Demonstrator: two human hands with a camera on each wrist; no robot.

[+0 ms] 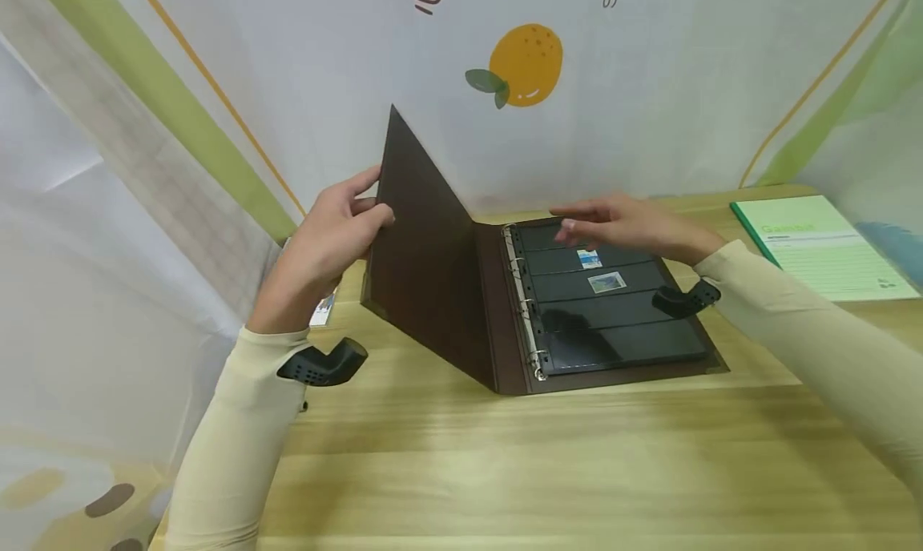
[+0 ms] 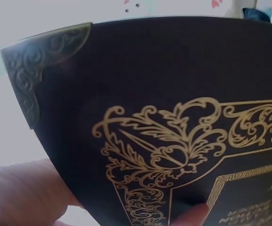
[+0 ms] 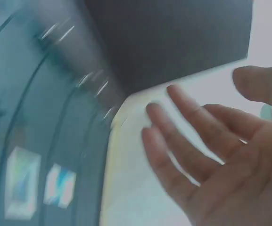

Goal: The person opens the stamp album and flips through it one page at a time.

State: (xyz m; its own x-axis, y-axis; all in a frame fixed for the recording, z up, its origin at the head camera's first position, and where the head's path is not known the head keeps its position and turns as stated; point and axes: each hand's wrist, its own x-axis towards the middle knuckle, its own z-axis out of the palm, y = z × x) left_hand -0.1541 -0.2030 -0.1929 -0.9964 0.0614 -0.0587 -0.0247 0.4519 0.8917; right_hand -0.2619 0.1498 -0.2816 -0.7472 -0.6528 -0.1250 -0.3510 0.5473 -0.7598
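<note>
A dark brown ring-binder stamp album lies on the table with its front cover raised at a steep slant. My left hand grips the cover's outer edge, thumb on the inner face. Gold scrollwork and a metal corner show on the outside of that cover. My right hand, fingers extended and holding nothing, hovers over the upper part of the black pocket page. Two stamps sit in the page's pockets: a blue-and-white stamp and a landscape-format stamp. Metal rings run along the spine.
A pale green notebook lies at the right of the wooden table. Part of a colourful card shows behind my left wrist. A white curtain with a printed orange hangs behind the table.
</note>
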